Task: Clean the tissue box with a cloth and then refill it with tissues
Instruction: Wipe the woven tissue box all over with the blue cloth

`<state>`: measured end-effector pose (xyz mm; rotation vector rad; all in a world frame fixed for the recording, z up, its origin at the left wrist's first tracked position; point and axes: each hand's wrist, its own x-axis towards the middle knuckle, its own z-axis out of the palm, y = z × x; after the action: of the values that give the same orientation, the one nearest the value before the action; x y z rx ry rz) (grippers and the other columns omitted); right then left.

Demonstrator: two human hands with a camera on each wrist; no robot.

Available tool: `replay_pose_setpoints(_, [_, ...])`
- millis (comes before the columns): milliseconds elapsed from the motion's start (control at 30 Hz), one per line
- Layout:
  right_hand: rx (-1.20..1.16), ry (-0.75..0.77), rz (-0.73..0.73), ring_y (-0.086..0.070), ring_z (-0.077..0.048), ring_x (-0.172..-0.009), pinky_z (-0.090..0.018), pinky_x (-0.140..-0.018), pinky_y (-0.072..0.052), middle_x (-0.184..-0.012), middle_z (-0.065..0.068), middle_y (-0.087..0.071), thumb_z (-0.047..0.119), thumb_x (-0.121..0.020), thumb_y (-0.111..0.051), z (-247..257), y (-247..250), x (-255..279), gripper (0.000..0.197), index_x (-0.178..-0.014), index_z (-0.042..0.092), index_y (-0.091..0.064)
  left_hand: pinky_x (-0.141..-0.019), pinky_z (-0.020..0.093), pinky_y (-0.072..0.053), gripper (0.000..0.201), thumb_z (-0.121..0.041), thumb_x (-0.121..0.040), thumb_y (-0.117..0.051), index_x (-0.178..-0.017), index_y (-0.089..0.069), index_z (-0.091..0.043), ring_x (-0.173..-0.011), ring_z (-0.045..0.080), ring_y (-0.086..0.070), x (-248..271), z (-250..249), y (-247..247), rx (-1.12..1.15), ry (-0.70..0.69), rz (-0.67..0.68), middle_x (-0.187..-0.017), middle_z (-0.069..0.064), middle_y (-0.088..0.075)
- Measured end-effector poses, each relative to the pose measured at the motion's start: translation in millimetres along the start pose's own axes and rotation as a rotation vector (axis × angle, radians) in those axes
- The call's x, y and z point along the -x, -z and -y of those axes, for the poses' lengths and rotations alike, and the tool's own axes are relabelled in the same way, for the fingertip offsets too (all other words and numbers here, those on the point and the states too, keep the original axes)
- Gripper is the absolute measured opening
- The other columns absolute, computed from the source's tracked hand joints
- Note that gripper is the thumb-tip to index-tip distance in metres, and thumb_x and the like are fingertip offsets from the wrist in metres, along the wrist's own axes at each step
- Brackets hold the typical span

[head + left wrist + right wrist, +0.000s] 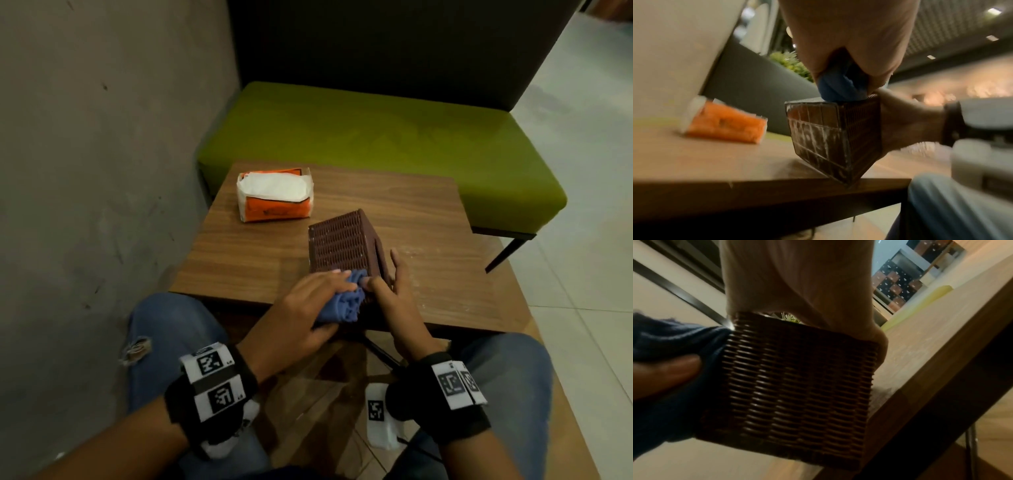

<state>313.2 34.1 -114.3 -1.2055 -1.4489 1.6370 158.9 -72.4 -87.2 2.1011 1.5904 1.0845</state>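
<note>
A brown woven tissue box (342, 243) stands tipped on one edge at the near rim of the wooden table (246, 257). My left hand (308, 301) grips a bunched blue cloth (346, 301) and presses it on the box's near upper side. My right hand (394, 284) holds the box's right side, thumb on top and fingers along the slotted face. The left wrist view shows the cloth (838, 87) on the box (830, 138), whose base has white smears. The right wrist view shows the weave (797, 386) close up. An orange and white tissue pack (275, 193) lies open at the far left.
A green bench (376, 137) with a dark backrest stands behind the table. A grey wall runs along the left. Pale floor tiles lie to the right. My knees in blue jeans sit under the table's near edge.
</note>
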Motion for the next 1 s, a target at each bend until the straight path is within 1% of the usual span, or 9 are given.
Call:
replay_pose_setpoints(133, [-0.158,-0.019,-0.067,-0.061,-0.026,-0.115,-0.047,-0.1,-0.049,-0.128,-0.009,-0.059,0.039,-0.065,-0.067,1,-5,-1,0.055,-0.115,0.045,-0.044,-0.112,0.033,-0.03,0.045,-0.027,-0.081,-0.058,-0.124,-0.049,-0.017,-0.134,0.017,-0.039,4,2,-6,-0.207,-0.154,0.108,-0.138,0.009,-0.05])
replay_pose_setpoints(200, [-0.184,-0.035,-0.051,-0.062,-0.028,-0.114,-0.052,-0.1,-0.048,-0.13,-0.012,-0.059,0.045,-0.06,-0.067,-1,-5,0,0.079,-0.134,0.037,-0.04,-0.108,0.036,-0.033,0.044,-0.025,-0.08,-0.06,-0.122,-0.05,-0.018,-0.131,0.017,-0.042,1,3,-7,-0.17,-0.136,0.074,-0.136,0.008,-0.053])
replay_pose_setpoints(267, [-0.211,-0.076,-0.053,-0.059,-0.029,-0.117,-0.052,-0.102,-0.047,-0.136,-0.013,-0.054,0.047,-0.055,-0.068,-7,-4,2,0.11,-0.15,0.037,-0.015,-0.101,0.036,-0.04,0.045,-0.023,-0.075,-0.067,-0.117,-0.052,-0.02,-0.123,0.015,-0.05,1,-2,-5,-0.105,-0.086,-0.001,-0.126,0.003,-0.06])
replay_pose_setpoints(433, [-0.246,-0.038,-0.177,-0.048,-0.029,-0.131,-0.055,-0.107,-0.041,-0.153,-0.011,-0.033,0.055,-0.046,-0.083,-15,-8,7,0.134,-0.147,0.054,0.004,-0.06,0.032,-0.053,0.021,-0.035,-0.07,-0.065,-0.087,-0.056,-0.026,-0.068,0.012,-0.064,10,-31,11,0.304,0.321,-0.273,-0.076,-0.002,-0.064])
replay_pose_setpoints(533, [-0.104,0.165,-0.296,-0.026,-0.02,-0.144,-0.051,-0.115,-0.03,-0.157,0.008,-0.014,0.068,-0.048,-0.082,-13,-15,13,0.128,-0.138,0.067,0.008,-0.06,0.011,-0.044,0.054,-0.069,-0.065,-0.064,-0.101,-0.053,-0.031,-0.077,0.002,-0.063,-5,-29,30,0.362,0.599,-0.334,-0.083,-0.006,-0.066])
replay_pose_setpoints(667, [0.136,0.498,-0.395,-0.017,-0.003,-0.141,-0.015,-0.111,-0.025,-0.144,0.012,-0.013,0.051,-0.057,-0.08,-2,-31,20,0.13,-0.147,0.048,0.013,-0.085,0.022,-0.04,0.106,-0.076,-0.049,-0.057,-0.14,-0.027,-0.031,-0.115,0.008,-0.048,-44,-24,43,0.206,0.703,-0.172,-0.128,-0.007,-0.049])
replay_pose_setpoints(733, [0.189,0.616,-0.407,-0.015,-0.014,-0.145,-0.018,-0.115,-0.024,-0.151,0.004,-0.009,0.046,-0.057,-0.082,-2,-38,20,0.132,-0.151,0.038,0.009,-0.1,0.034,-0.041,0.114,-0.083,-0.046,-0.058,-0.14,-0.026,-0.027,-0.125,0.015,-0.043,-60,-19,43,0.105,0.634,-0.115,-0.139,-0.003,-0.043])
replay_pose_setpoints(833, [0.238,0.649,-0.381,-0.015,-0.023,-0.145,-0.014,-0.115,-0.022,-0.153,-0.016,-0.006,0.036,-0.057,-0.088,-7,-41,15,0.134,-0.153,0.028,0.006,-0.093,0.03,-0.041,0.106,-0.072,-0.054,-0.069,-0.136,-0.031,-0.018,-0.12,0.018,-0.047,-72,-16,38,-0.072,0.588,-0.065,-0.133,0.002,-0.045])
replay_pose_setpoints(1000, [0.407,0.536,-0.086,-0.015,-0.02,-0.147,-0.042,-0.115,-0.032,-0.155,0.022,0.01,0.07,-0.055,-0.078,-6,-16,22,0.141,-0.148,0.041,0.024,-0.087,0.027,-0.038,0.095,-0.055,-0.056,-0.08,-0.131,-0.036,-0.015,-0.112,0.019,-0.048,-63,5,53,-0.243,0.517,-0.031,-0.123,0.003,-0.045])
